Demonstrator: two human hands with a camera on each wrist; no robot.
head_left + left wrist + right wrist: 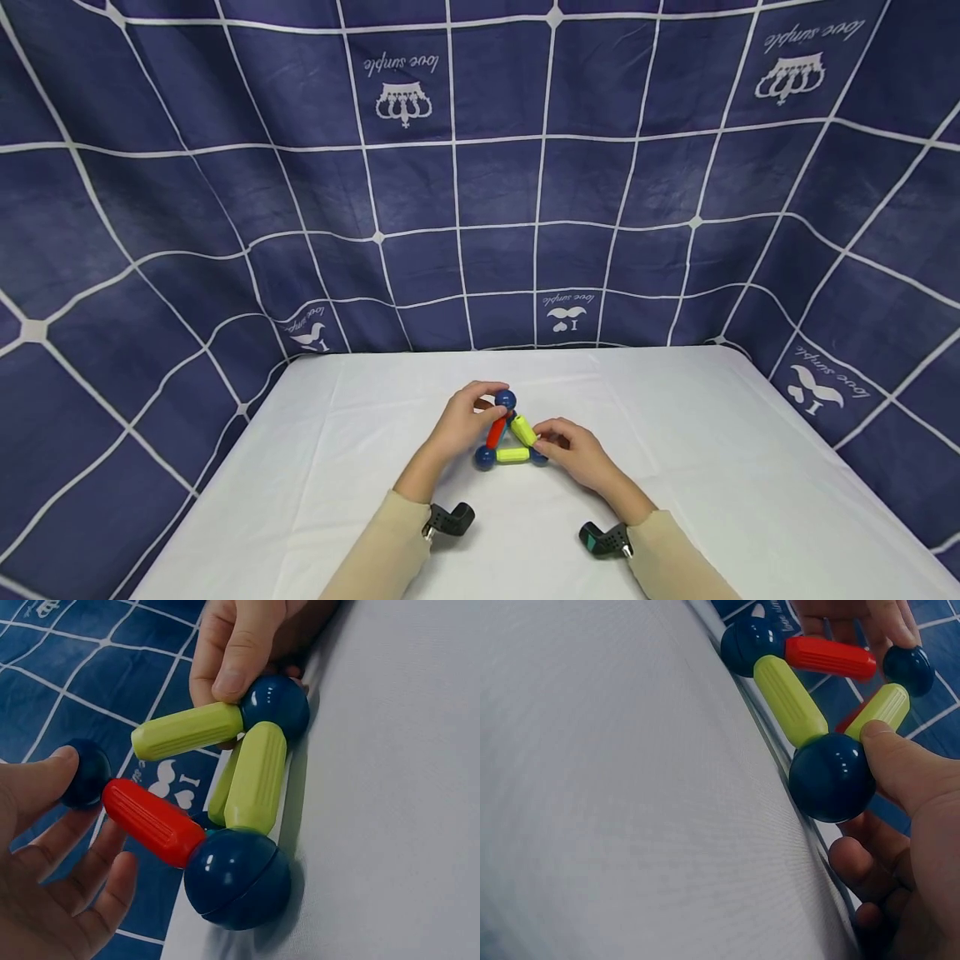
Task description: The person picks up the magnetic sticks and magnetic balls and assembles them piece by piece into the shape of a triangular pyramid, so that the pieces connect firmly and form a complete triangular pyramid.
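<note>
A magnetic rod-and-ball frame stands on the white table. My left hand pinches its raised blue ball, thumb on the near side. From that ball a red rod slopes to the left blue ball. A yellow-green rod links this one along the table to the right blue ball. My right hand pinches an upright yellow-green rod rising from the right ball. In the left wrist view this rod's free end stands apart from the raised ball. More rods behind are partly hidden.
White cloth covers the table. Its back edge meets a dark blue curtain with white grid lines, which also hangs at both sides. A black wrist strap device sits on the left wrist, another device on the right.
</note>
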